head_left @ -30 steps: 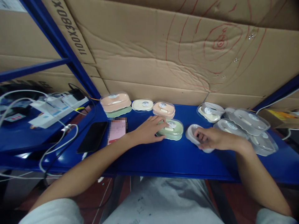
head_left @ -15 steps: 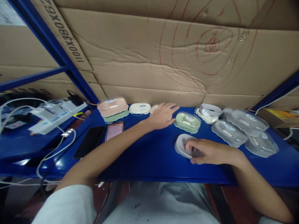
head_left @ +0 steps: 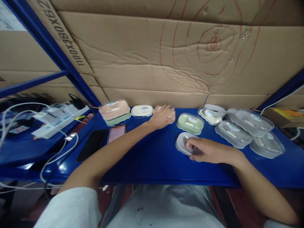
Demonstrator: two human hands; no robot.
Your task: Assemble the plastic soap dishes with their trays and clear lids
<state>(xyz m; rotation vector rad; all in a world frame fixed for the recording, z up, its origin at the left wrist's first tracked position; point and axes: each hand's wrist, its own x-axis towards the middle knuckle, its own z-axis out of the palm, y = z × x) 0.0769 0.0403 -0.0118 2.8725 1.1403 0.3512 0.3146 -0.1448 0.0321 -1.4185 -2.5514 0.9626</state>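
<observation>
My left hand reaches across the blue shelf and closes over a small pink lidded soap box at the back. My right hand rests on a grey open tray near the front, fingers curled into it. A green lidded soap box stands free between the two hands. Left of the pink one sit a cream box and a larger pink box stacked on a green one.
Several clear-lidded grey and cream boxes crowd the right end. A black phone and a pink card lie at the left, with white cables and a power strip beyond. A cardboard wall backs the shelf.
My left hand let go of the green box, which now stands further right, and moved back onto the small pink box. My right hand drew the grey tray left and nearer.
</observation>
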